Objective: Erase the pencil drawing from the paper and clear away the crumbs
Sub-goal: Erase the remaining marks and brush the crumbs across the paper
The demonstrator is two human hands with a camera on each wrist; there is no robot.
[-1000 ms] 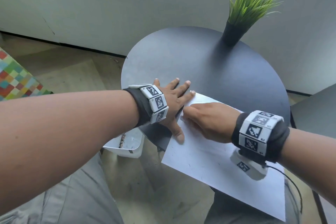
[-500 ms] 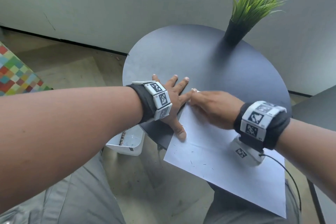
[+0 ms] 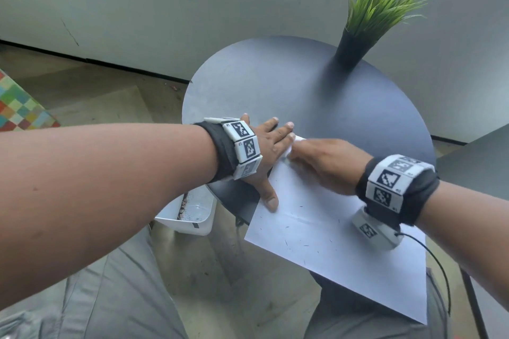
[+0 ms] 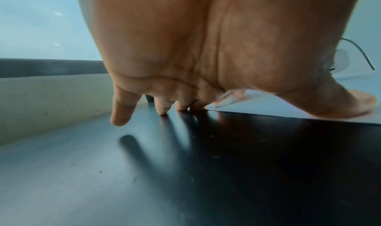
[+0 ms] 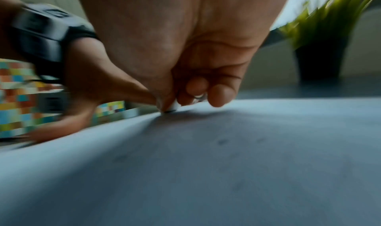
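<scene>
A white sheet of paper (image 3: 330, 256) lies on the round dark table (image 3: 275, 85) and overhangs its near edge. Small dark eraser crumbs (image 3: 303, 245) are scattered over the sheet. My left hand (image 3: 264, 151) lies flat with fingers spread on the table, and its thumb (image 3: 271, 202) presses the paper's left edge. At the paper's far corner my right hand (image 3: 325, 162) pinches a small white eraser (image 3: 298, 138) and rubs it down on the sheet. In the right wrist view the eraser (image 5: 174, 106) shows between thumb and fingertips. No pencil lines are clearly visible.
A potted green grass plant (image 3: 369, 22) stands at the table's far right. A white bin (image 3: 190, 217) sits on the floor under the table's left edge. A chequered coloured mat (image 3: 19, 110) lies at far left. A second dark surface (image 3: 479, 162) is at the right.
My right hand has slid the eraser from near the left thumb up to the paper's far corner, beside the left fingertips. The left hand has kept its place.
</scene>
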